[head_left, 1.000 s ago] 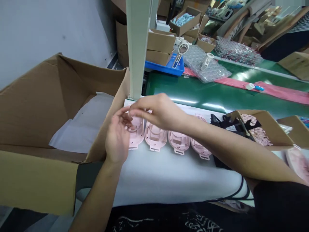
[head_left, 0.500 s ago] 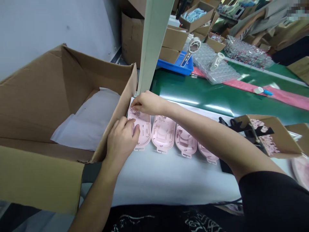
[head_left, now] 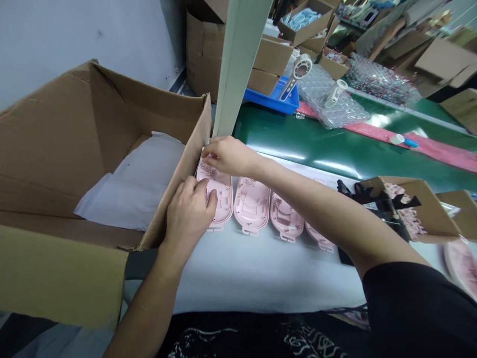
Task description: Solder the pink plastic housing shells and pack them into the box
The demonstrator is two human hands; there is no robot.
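Note:
Several pink plastic shells stand in a row on the white table surface, open side up, with posts and ribs inside. My left hand (head_left: 189, 211) holds the leftmost pink shell (head_left: 223, 201) by its left side, fingers bent and thumb over the inside. At the far end of that same shell is my right hand (head_left: 223, 154), its fingertips pinched together; whatever is between them is too small or hidden to see. A second pink shell (head_left: 252, 205) and a third pink shell (head_left: 285, 219) sit to the right. My right forearm partly covers the shells farther along.
A large cardboard box (head_left: 55, 144) with a white sheet (head_left: 134, 184) inside stands close on the left. A pale upright post (head_left: 238, 64) rises behind my right hand. On the right are a small box of pink parts (head_left: 436, 199) and a black fixture (head_left: 383, 204).
My right hand has shifted slightly up at the shell's far end, still pinched. My left hand stays on the shell's left side.

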